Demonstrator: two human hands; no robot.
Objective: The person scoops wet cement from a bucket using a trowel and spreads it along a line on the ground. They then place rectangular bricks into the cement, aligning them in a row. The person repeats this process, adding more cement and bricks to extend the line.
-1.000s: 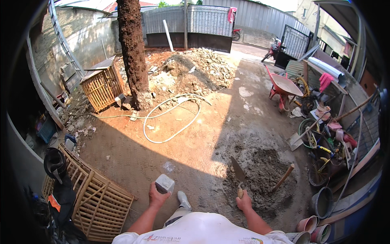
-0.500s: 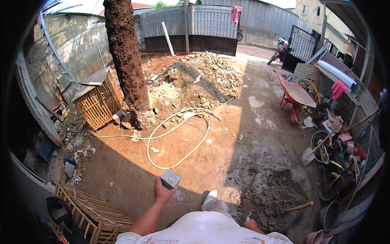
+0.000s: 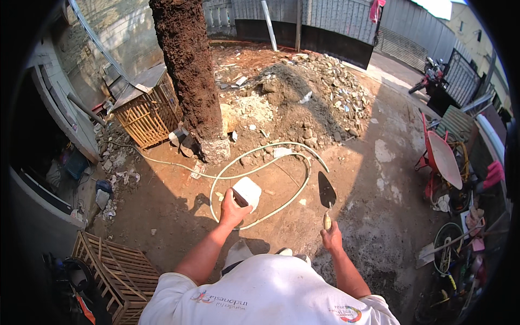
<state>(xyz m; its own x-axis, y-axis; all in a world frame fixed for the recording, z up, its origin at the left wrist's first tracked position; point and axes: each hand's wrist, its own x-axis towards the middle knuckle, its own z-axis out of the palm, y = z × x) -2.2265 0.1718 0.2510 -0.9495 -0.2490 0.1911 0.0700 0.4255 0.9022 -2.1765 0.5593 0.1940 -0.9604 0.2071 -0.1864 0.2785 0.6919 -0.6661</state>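
Observation:
My left hand [image 3: 233,212] grips a pale, squarish block [image 3: 248,192] by its near side. The block's upper face is glaringly bright in the sun, and a darker side shows beside my fingers. In my right hand [image 3: 332,237] is a trowel [image 3: 326,190], held by its wooden handle with the dark pointed blade directed away from me. No load of mortar can be made out on the blade. Beneath the block, a pale hose [image 3: 281,143] lies looped on the ground. Beside my right arm spreads a patch of grey mortar mix [image 3: 374,244].
A rough brown trunk [image 3: 187,76] rises at left beside a bamboo cage [image 3: 146,116]. Another slatted cage [image 3: 116,276] sits near left. Rubble [image 3: 325,92] is heaped ahead. At right stand a red wheelbarrow [image 3: 445,157], a shovel [image 3: 425,255] and assorted clutter.
My right hand has come up and forward from low beside my body, bringing the trowel into sunlight. My left hand has moved the block forward. The view has shifted left and downward.

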